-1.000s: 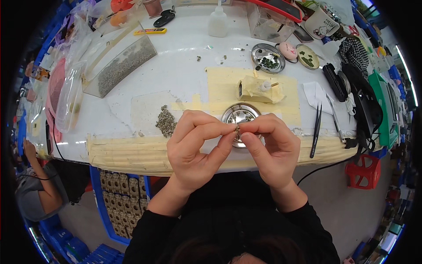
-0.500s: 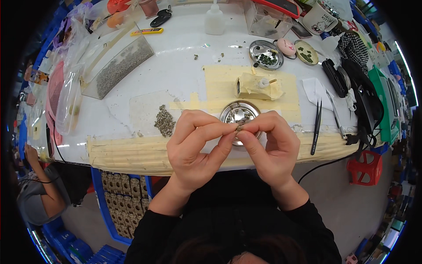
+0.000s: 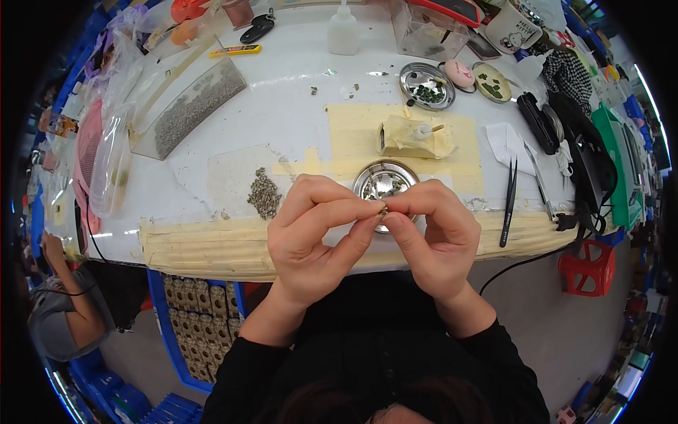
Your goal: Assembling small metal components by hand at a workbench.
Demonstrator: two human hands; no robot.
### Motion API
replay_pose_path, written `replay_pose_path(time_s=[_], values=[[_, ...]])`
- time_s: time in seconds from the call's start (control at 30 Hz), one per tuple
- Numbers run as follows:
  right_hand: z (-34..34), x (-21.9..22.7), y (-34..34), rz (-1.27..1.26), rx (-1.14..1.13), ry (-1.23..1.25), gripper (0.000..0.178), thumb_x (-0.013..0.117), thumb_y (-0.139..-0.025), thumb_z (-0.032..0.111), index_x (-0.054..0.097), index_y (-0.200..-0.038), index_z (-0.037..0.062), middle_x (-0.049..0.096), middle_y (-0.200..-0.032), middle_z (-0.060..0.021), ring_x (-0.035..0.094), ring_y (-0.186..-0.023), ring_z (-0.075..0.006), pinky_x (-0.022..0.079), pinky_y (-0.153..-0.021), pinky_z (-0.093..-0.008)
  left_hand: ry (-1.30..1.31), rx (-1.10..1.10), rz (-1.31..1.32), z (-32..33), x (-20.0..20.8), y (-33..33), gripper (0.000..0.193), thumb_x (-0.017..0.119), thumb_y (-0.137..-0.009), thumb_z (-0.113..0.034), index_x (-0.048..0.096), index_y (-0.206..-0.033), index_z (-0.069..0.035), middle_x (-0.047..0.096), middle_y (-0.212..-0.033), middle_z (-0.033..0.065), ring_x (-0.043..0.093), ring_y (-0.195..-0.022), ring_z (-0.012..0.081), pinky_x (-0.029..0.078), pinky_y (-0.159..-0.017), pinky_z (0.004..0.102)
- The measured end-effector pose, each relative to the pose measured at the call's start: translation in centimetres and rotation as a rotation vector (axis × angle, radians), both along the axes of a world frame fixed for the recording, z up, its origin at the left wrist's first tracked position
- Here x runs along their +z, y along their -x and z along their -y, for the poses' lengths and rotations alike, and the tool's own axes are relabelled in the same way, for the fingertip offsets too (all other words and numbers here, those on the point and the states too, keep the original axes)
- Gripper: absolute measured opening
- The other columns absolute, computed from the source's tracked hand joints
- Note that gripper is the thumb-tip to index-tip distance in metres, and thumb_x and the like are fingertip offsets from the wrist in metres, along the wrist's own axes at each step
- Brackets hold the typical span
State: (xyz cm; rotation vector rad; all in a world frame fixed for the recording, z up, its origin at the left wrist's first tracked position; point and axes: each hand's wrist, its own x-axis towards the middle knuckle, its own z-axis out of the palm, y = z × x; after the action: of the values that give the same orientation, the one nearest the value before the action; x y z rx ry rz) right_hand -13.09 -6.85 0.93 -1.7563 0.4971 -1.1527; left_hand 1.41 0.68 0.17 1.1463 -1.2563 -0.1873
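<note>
Between the fingertips of both hands is a tiny brassy metal part, its exact kind too small to make out. My left hand pinches it from the left with thumb and fingers. From the right, the thumb and forefinger of my right hand close on the same part. Just beyond the fingertips stands a round steel dish with small pieces in it, partly hidden by my hands. A heap of small grey-brown metal parts lies on the table left of my left hand.
Black tweezers lie to the right, beside silver tweezers. Behind the dish sits a tape-wrapped block. A clear tray of small grey parts is at the left. Taped padding lines the table's front edge, above a blue crate.
My hands stay together over the dish, and the fingertips have shifted very slightly around the small part. More of the part shows now. Nothing else has visibly moved.
</note>
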Motion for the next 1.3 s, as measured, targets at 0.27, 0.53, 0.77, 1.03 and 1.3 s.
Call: replay_pose_path(time_s=[0.27, 0.53, 0.77, 1.03, 1.3], values=[[0.1, 0.0, -0.1, 0.008, -0.041, 0.057, 0.018, 0.079, -0.076, -0.003, 0.071, -0.091, 0.0001, 0.066, -0.084, -0.0067, 0.059, -0.072, -0.0149, 0.046, -0.062, -0.0255, 0.009, 0.080, 0.120, 0.0, 0.0, 0.1, 0.025, 0.078, -0.071, 0.005, 0.074, -0.094, -0.004, 0.064, -0.084, 0.0050, 0.058, -0.076, 0.0188, 0.046, -0.067, 0.0290], [-0.3, -0.1, -0.3, -0.008, -0.155, 0.345, 0.026, 0.081, -0.071, -0.004, 0.073, -0.095, 0.0018, 0.066, -0.084, -0.0064, 0.060, -0.072, -0.0173, 0.047, -0.060, -0.0264, 0.001, 0.104, 0.105, 0.2, -0.1, 0.2, 0.024, 0.077, -0.071, 0.005, 0.074, -0.093, -0.003, 0.065, -0.085, 0.0050, 0.058, -0.077, 0.0192, 0.045, -0.067, 0.0290], [0.1, 0.1, 0.5, 0.038, 0.090, -0.153, 0.017, 0.077, -0.080, -0.003, 0.072, -0.096, -0.0013, 0.067, -0.088, -0.0072, 0.062, -0.078, -0.0112, 0.049, -0.068, -0.0235, 0.025, 0.036, 0.069, 0.0, -0.2, 0.0, 0.025, 0.077, -0.071, 0.006, 0.074, -0.093, -0.004, 0.065, -0.085, 0.0042, 0.058, -0.077, 0.0182, 0.045, -0.067, 0.0288], [-0.2, 0.9, 0.7, 0.194, 0.383, -0.734, 0.016, 0.070, -0.088, -0.002, 0.069, -0.104, -0.0041, 0.068, -0.096, -0.0044, 0.064, -0.090, -0.0087, 0.051, -0.078, -0.0218, 0.117, 0.071, 0.176, 0.0, -0.1, 0.0, 0.028, 0.079, -0.069, 0.005, 0.075, -0.096, -0.005, 0.064, -0.085, 0.0034, 0.058, -0.075, 0.0178, 0.044, -0.066, 0.0289], [0.2, 0.6, 0.6, 0.128, 0.256, -0.484, 0.013, 0.075, -0.084, -0.001, 0.070, -0.096, -0.0007, 0.067, -0.091, -0.0033, 0.061, -0.080, -0.0082, 0.050, -0.071, -0.0220, 0.082, 0.076, 0.192, 0.0, 0.1, 0.1, 0.026, 0.078, -0.070, 0.005, 0.074, -0.094, -0.005, 0.064, -0.085, 0.0037, 0.058, -0.075, 0.0182, 0.044, -0.067, 0.0296]])
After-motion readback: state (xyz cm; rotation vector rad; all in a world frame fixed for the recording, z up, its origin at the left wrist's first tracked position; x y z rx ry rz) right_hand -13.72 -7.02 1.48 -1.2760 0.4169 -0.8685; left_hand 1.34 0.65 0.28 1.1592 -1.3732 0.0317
